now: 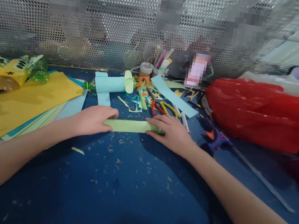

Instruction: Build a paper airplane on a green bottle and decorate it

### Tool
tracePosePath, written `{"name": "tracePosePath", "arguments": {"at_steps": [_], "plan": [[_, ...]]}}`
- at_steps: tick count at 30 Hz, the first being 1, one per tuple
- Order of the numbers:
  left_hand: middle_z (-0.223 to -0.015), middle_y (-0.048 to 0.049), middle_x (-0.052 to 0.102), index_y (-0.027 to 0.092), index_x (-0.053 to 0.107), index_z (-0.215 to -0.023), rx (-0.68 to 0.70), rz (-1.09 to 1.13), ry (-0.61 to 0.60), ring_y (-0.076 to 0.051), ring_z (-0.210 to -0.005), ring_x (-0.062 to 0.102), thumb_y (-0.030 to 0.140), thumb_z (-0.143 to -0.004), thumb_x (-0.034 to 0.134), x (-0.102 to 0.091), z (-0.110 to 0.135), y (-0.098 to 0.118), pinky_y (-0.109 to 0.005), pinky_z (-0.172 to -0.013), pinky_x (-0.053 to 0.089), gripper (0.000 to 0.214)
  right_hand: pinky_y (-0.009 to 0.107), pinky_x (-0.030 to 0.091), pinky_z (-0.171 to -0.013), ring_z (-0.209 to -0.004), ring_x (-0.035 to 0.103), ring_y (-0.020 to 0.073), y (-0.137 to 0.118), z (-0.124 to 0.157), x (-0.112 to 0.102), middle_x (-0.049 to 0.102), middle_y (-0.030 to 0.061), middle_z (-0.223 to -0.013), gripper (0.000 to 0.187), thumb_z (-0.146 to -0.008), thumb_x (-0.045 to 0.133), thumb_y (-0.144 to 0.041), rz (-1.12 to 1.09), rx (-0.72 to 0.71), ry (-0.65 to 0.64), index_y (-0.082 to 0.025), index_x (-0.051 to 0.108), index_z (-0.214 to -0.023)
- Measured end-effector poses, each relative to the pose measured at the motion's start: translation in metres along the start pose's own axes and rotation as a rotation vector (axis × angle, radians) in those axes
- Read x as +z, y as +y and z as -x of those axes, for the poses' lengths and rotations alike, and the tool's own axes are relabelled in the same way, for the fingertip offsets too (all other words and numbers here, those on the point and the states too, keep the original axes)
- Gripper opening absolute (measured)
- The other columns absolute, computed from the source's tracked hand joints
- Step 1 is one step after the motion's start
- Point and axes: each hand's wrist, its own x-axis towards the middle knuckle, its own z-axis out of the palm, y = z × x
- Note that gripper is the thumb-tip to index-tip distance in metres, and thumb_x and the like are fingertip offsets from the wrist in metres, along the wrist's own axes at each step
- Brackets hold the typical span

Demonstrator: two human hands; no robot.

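Head cam: green strip (130, 125) is being pinched at both ends by L hand (93, 120) & R hand (173, 133) fingers, over blue table (111, 201). Bottle (90, 86) is already being covered w/ blue paper (109, 84); strip prob. isn't being joined to anything yet.

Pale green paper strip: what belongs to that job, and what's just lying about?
Seem to belong:
pale green paper strip, held by left hand and right hand
green plastic bottle wrapped in light-blue paper

Probably lying about:
red plastic bag
thin pale-green paper sliver
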Motion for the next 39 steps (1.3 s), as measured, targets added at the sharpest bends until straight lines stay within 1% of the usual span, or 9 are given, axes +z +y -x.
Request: {"name": "tracePosePath", "arguments": {"at_steps": [3, 7, 12, 16, 20, 25, 29, 34, 39], "plan": [[-0.112, -0.0087, 0.066, 0.02, 0.057, -0.119, 0.015, 0.086, 0.009, -0.027, -0.1, 0.061, 0.042, -0.082, 0.054, -0.001, -0.001, -0.005, -0.032, -0.078, 0.045, 0.044, 0.044, 0.05, -0.086, -0.099, 0.064, 0.0258, -0.001, -0.001, -0.002, 0.071, 0.0075, -0.105, 0.023, -0.09, 0.057, -0.037, -0.02, -0.012, 0.018, -0.023, 0.065, -0.107], [-0.109, -0.0066, 0.069, 0.022, 0.066, -0.112, 0.057, 0.383, -0.064, -0.023, -0.096, 0.063, 0.063, -0.081, 0.051, -0.006, -0.003, -0.022, -0.03, -0.08, 0.046, 0.053, 0.042, 0.051, -0.083, -0.093, 0.064, 0.0235, -0.001, -0.001, -0.007, 0.071, 0.0066, -0.093, 0.011, -0.093, 0.052, -0.03, -0.149, -0.013, 0.057, -0.023, 0.059, -0.089], [-0.117, -0.0152, 0.067, 0.011, 0.06, -0.124, 0.065, 0.93, -0.07, -0.025, -0.107, 0.061, 0.069, -0.083, -0.02, -0.013, -0.005, -0.043, -0.038, -0.086, 0.047, 0.107, 0.034, 0.051, -0.071, -0.08, 0.063, 0.02, -0.007, 0.001, -0.012, 0.065, 0.0052, -0.088, 0.015, -0.091, 0.054, -0.038, -0.381, 0.195, 0.195, -0.023, 0.052, -0.088], [-0.137, -0.0173, 0.054, 0.016, 0.054, -0.129, 0.122, 1.224, -0.002, -0.028, -0.128, 0.049, 0.082, -0.081, 0.02, -0.004, -0.008, -0.035, -0.041, -0.098, 0.044, 0.088, 0.027, 0.045, -0.052, -0.06, 0.055, 0.0149, -0.019, -0.002, -0.011, 0.056, -0.001, -0.072, 0.026, -0.088, 0.054, -0.048, -0.682, 0.465, 0.194, -0.023, 0.045, -0.088], [-0.13, -0.0169, 0.06, 0.021, 0.041, -0.136, 0.142, 1.556, 0.041, -0.027, -0.121, 0.056, 0.052, -0.076, 0.071, 0.024, -0.015, -0.006, -0.041, -0.103, 0.042, 0.074, 0.026, 0.048, -0.051, -0.061, 0.057, 0.014, -0.034, -0.006, -0.006, 0.059, -0.0008, -0.077, 0.03, -0.087, 0.054, -0.05, -1.039, 0.605, 0.07, -0.023, 0.044, -0.091], [-0.117, -0.012, 0.066, 0.02, 0.047, -0.128, -0.092, 1.734, 0.205, -0.02, -0.095, 0.066, 0.03, -0.075, 0.076, 0.05, -0.021, 0.016, -0.036, -0.087, 0.052, 0.061, 0.028, 0.052, -0.056, -0.065, 0.061, 0.0147, -0.045, -0.006, 0.001, 0.061, -0.0008, -0.077, 0.026, -0.087, 0.056, -0.047, -1.15, 0.633, -0.026, -0.023, 0.045, -0.09], [-0.104, -0.0087, 0.068, 0.022, 0.05, -0.13, -0.064, 1.591, 0.26, -0.018, -0.083, 0.064, 0.03, -0.078, 0.072, 0.052, -0.018, 0.015, -0.03, -0.069, 0.051, 0.057, 0.032, 0.056, -0.064, -0.077, 0.067, 0.0186, -0.047, -0.005, 0.001, 0.066, 0.0032, -0.086, 0.022, -0.088, 0.054, -0.043, -1.13, 0.479, -0.167, -0.023, 0.047, -0.092], [-0.097, -0.0084, 0.069, 0.024, 0.031, -0.145, 0.029, 1.467, 0.139, -0.019, -0.077, 0.063, 0.033, -0.079, 0.071, 0.047, -0.013, 0.017, -0.029, -0.063, 0.048, 0.078, 0.034, 0.058, -0.066, -0.08, 0.069, 0.0184, -0.048, -0.008, 0.001, 0.069, 0.0056, -0.09, 0.026, -0.097, 0.035, -0.044, -1.083, 0.479, -0.108, -0.023, 0.048, -0.102], [-0.096, -0.0099, 0.069, 0.02, 0.025, -0.148, 0.055, 1.405, 0.067, -0.018, -0.073, 0.062, 0.032, -0.08, 0.069, 0.048, -0.011, 0.021, -0.027, -0.058, 0.048, 0.082, 0.027, 0.051, -0.048, -0.049, 0.058, 0.013, -0.042, -0.01, 0.002, 0.061, -0.0034, -0.062, 0.026, -0.087, 0.056, -0.046, -1.11, 0.602, -0.013, -0.022, 0.047, -0.093]]}}
